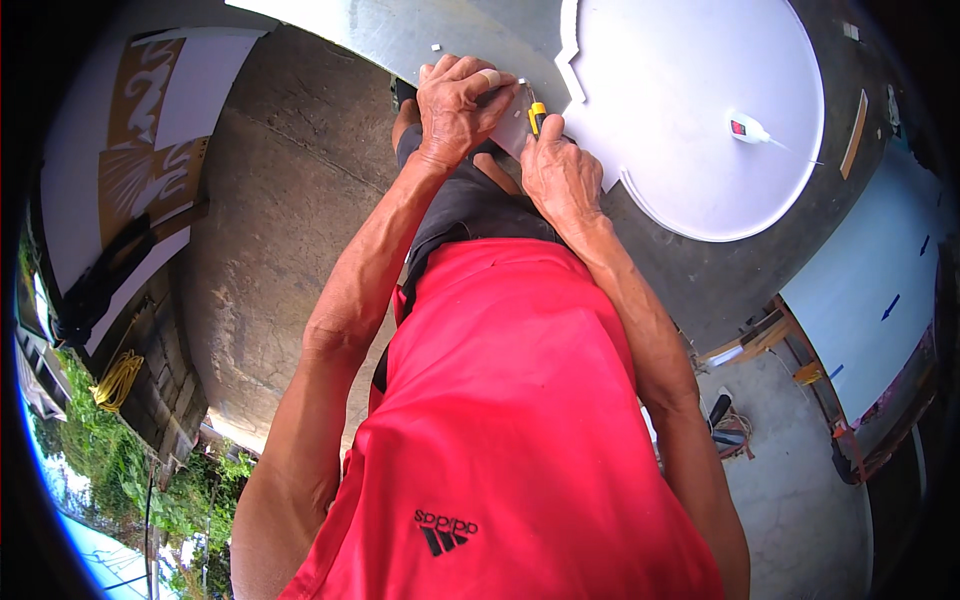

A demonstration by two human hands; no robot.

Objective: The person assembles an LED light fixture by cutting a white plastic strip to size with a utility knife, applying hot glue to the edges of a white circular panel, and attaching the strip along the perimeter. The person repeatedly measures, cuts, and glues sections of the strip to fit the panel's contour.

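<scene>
My right hand (563, 180) is closed around a yellow and black cutter knife (538, 113), its thin blade pointing away from me towards the fingertips of my left hand. My left hand (455, 110) rests at the near edge of the grey tabletop (400, 35), fingers curled and pressed together; a pale band wraps one finger. A tiny white piece (522, 81) shows right at its fingertips, but what the fingers grip is mostly hidden. Another small white bit (436, 47) lies on the tabletop beyond that hand.
To the right lies a large white round panel (690, 60) with a raised rim and a zigzag edge. On it rests a white squeeze bottle (748, 128) with a long thin nozzle. A wooden strip (854, 134) lies farther right; a light-blue sheet (860, 290) stands beyond.
</scene>
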